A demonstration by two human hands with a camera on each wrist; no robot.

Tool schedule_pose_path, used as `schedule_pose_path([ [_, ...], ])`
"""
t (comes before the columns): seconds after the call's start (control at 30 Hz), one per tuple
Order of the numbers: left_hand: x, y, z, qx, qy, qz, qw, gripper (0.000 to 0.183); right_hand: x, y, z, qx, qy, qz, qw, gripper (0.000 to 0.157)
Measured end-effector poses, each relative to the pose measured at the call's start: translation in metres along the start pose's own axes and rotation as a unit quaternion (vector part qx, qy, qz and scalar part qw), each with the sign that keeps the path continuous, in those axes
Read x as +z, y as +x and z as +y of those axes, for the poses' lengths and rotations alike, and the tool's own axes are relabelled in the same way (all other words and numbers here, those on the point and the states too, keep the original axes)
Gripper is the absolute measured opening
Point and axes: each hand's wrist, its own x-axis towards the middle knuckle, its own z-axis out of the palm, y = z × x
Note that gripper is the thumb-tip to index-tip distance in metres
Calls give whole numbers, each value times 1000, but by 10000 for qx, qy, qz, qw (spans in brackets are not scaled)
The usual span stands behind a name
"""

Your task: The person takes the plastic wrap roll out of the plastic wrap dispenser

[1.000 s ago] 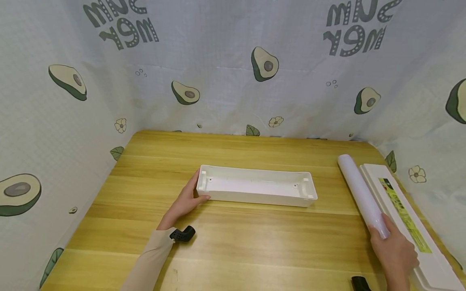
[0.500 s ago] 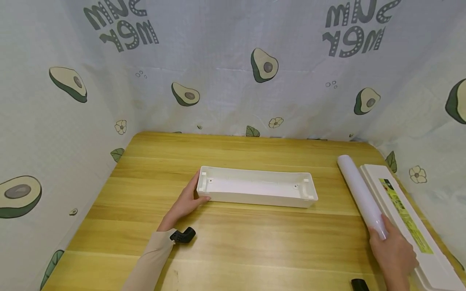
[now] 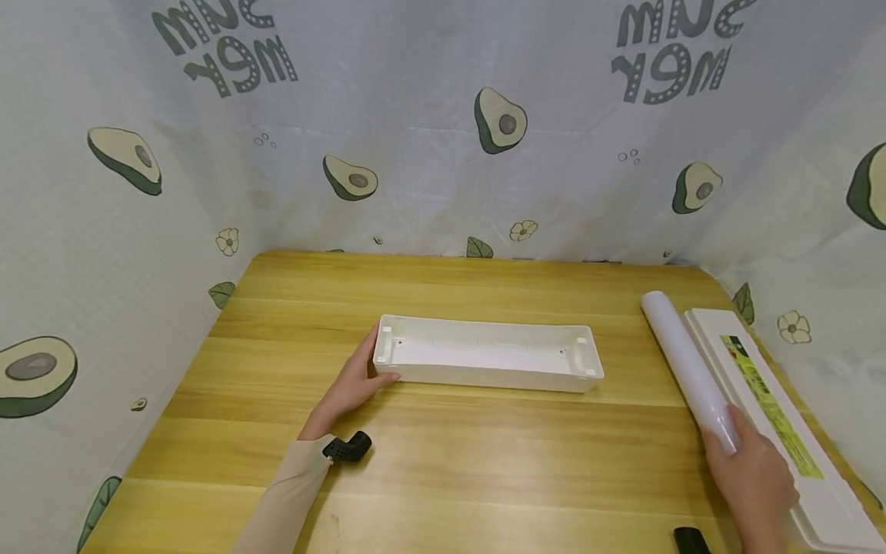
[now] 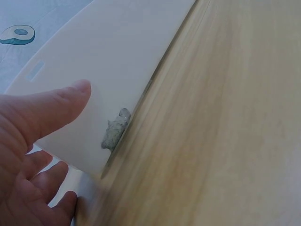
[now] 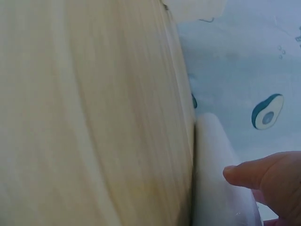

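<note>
A long white plastic box [image 3: 484, 375], hollow and without a cover, rests on the wooden table. My left hand [image 3: 353, 381] holds its left end, thumb along the front wall and fingers round the end; in the left wrist view a small greyish patch [image 4: 114, 132] shows low on the box's wall [image 4: 117, 61]. At the right, a glossy white roll of film [image 3: 681, 362] lies lengthwise on the table. My right hand [image 3: 754, 477] grips its near end, and the right wrist view shows the thumb on top of the roll [image 5: 214, 169].
Right beside the roll lies a long white lid-like panel [image 3: 727, 327] with a yellow-green label [image 3: 771, 408], along the right edge of the wooden table [image 3: 484, 477]. A white avocado-print curtain [image 3: 415, 115] hangs behind and on both sides.
</note>
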Motion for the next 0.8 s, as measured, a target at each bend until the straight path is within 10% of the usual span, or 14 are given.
schedule_pose_path([
  [0.37, 5, 11, -35, 104, 83, 160, 9998, 93, -10, 3, -5, -547, -412, -132, 9976, 67],
  [0.8, 4, 11, -35, 102, 150, 178, 9997, 92, -10, 3, -8, -1083, -377, 182, 9932, 65],
])
